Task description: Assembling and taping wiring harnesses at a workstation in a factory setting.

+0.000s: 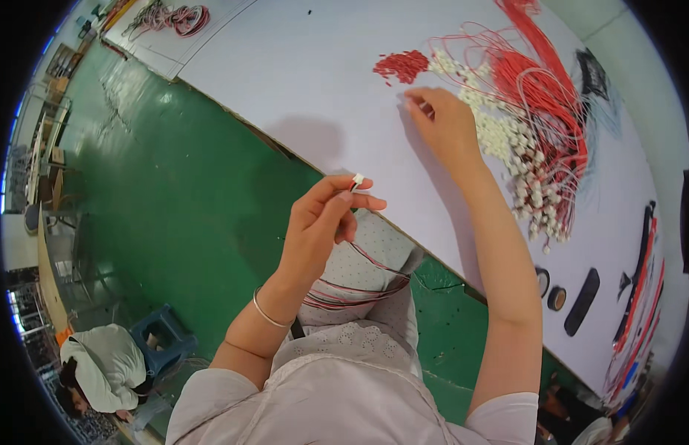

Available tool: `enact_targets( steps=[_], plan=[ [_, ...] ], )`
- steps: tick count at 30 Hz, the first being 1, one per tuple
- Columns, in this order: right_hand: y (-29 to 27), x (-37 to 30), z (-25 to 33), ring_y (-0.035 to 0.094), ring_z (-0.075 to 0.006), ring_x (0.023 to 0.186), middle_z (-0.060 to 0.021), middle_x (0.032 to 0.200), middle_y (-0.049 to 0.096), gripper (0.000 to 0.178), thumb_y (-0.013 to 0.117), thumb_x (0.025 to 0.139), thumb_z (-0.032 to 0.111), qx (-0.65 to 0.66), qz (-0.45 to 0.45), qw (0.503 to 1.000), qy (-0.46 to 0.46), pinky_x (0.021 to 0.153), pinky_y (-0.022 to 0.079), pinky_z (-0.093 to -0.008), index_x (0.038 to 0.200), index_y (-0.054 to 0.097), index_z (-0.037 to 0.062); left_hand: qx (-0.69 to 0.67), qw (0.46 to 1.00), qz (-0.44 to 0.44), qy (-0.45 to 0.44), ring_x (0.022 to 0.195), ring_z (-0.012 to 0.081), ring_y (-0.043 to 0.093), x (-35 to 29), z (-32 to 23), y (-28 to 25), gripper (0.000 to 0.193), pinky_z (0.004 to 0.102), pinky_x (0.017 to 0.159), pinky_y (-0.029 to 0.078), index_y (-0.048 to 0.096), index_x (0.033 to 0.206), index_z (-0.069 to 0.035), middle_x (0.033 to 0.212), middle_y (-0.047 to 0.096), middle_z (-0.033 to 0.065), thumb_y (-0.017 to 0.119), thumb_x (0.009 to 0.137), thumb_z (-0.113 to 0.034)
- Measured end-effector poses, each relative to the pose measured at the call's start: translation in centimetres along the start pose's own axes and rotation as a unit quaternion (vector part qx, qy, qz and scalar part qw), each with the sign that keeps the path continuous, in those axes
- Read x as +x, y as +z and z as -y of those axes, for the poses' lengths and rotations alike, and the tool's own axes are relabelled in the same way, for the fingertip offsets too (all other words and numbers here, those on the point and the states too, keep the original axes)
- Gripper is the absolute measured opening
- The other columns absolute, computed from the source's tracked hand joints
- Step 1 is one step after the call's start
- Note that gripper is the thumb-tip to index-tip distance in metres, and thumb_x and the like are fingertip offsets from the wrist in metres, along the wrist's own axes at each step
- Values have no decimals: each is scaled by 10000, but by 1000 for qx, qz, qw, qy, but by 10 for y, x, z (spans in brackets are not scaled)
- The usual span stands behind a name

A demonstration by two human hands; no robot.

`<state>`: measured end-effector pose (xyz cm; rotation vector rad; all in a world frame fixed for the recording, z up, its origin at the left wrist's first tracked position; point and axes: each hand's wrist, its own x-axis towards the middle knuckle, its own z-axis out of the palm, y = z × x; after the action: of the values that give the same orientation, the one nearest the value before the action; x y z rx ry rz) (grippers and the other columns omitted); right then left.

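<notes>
My left hand is closed in a pinch on a small white wire connector, held over my lap near the table edge. Thin red, black and white wires trail from below this hand across my legs. Over the table, my right hand has its thumb and index fingertips close together; whether anything tiny is between them cannot be seen. Just beyond its fingertips lies a pile of small red pieces. Beside that hand spreads a heap of small white connector housings.
Bundled red wires lie at the table's far right, with wired connectors nearer. Tape rolls and a black oblong object rest on the right. Coiled wires sit far left. A person is near a blue stool.
</notes>
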<state>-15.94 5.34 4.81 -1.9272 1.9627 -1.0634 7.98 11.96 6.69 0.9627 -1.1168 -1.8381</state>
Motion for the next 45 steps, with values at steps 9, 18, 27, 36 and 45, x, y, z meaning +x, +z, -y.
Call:
enact_targets(
  steps=[9, 18, 27, 36, 45],
  plan=[
    [21, 26, 8, 587, -120, 687, -28, 794, 638, 201, 651, 901, 215, 135, 10, 990, 32, 658, 481, -286, 947, 649, 18, 30, 998, -5, 59, 549, 57, 555, 37, -3, -10, 217, 176, 456, 413, 543, 1185, 6, 1026, 707, 147, 457, 1009, -88],
    [-35, -51, 79, 469, -39, 592, -9, 789, 596, 174, 618, 955, 192, 428, 178, 854, 238, 491, 352, -178, 984, 637, 22, 41, 990, -24, 129, 633, 70, 596, 34, -12, 11, 234, 175, 447, 479, 653, 1168, 3, 1068, 684, 128, 582, 950, -44],
    [-44, -77, 107, 471, -21, 579, 24, 704, 583, 197, 697, 909, 210, 411, 131, 862, 267, 504, 357, -171, 956, 671, 20, 189, 946, -7, 262, 716, 42, 580, 5, -14, 11, 231, 155, 429, 479, 687, 1144, -32, 954, 590, 41, 613, 926, -23],
    [-52, -91, 125, 524, -17, 578, 7, 730, 625, 212, 696, 911, 215, 406, 102, 868, 267, 447, 351, -161, 973, 672, 14, 162, 951, -22, 264, 711, 24, 556, -10, -17, 15, 203, 143, 432, 401, 719, 1091, -40, 882, 605, 16, 645, 903, -19],
    [-65, -93, 132, 575, -36, 635, -2, 784, 638, 176, 726, 882, 164, 354, 123, 885, 277, 455, 369, -162, 966, 670, 20, 148, 962, -27, 228, 590, 51, 534, -20, -20, 15, 189, 188, 492, 411, 737, 1038, -65, 825, 635, 11, 682, 858, -40]
  ],
)
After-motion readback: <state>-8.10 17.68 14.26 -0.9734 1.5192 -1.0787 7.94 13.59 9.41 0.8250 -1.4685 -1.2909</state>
